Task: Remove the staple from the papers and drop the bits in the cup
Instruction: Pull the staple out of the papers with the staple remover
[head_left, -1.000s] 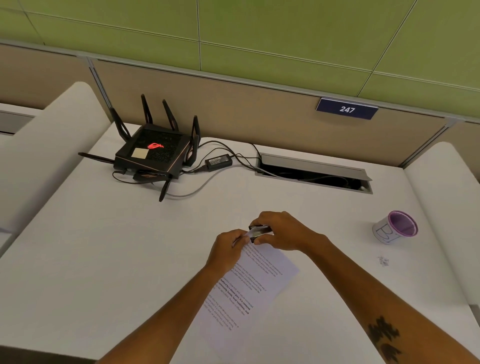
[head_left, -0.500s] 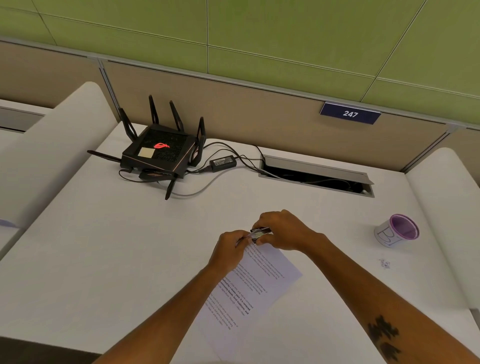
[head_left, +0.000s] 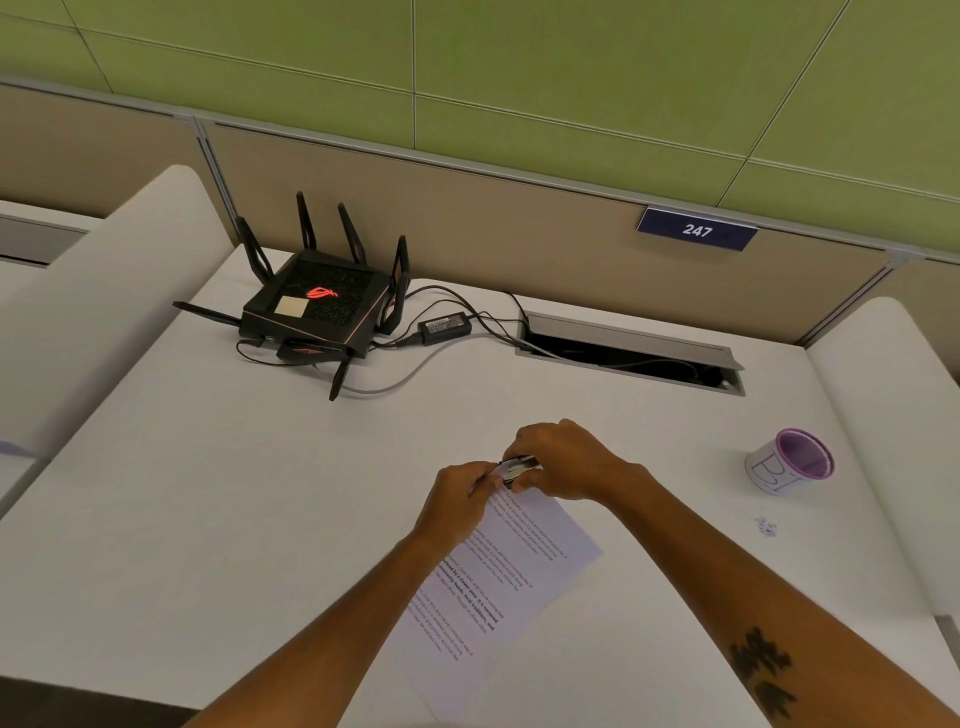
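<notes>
Printed papers (head_left: 511, 571) lie at an angle on the white desk in front of me. My left hand (head_left: 457, 499) pinches their top corner. My right hand (head_left: 563, 460) grips a small black and silver staple remover (head_left: 517, 467) pressed against that same corner. The staple itself is hidden between my fingers. A white cup (head_left: 789, 461) with a purple rim and handwritten letters stands far to the right, well apart from both hands.
A black router (head_left: 317, 306) with antennas, its power brick (head_left: 445, 326) and cables sit at the back left. An open cable slot (head_left: 631, 353) lies at the back centre. A few tiny scraps (head_left: 766, 526) lie below the cup.
Both hands stay at the paper's top corner with the remover. Only the camera view has shifted slightly.
</notes>
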